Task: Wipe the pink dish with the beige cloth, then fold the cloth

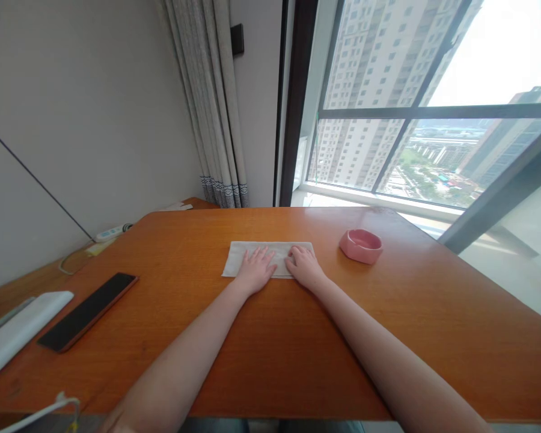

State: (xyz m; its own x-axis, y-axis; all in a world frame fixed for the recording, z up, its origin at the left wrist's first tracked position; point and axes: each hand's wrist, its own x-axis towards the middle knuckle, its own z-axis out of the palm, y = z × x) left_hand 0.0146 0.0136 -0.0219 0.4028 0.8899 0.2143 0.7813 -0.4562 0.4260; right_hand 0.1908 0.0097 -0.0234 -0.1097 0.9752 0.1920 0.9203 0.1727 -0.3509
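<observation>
A folded white cloth (281, 246) lies flat on the wooden table, its long side running left to right. On its middle rests my left hand (255, 269), palm down with the fingers spread. My right hand (305, 264) lies on the cloth's right part, thumb out to the side and fingers slightly bent, pressing on top rather than gripping. Both hands touch the cloth and cover part of it. To the right of my right hand, apart from it, stands a pink angular bowl (361, 246).
The brown table (288, 349) holds a black phone-like slab (89, 311) and a white rounded object (24, 328) on the left. A power strip (112, 233) lies by the wall, and a white cable (40, 413) hangs at the front left edge. Curtain and windows are behind.
</observation>
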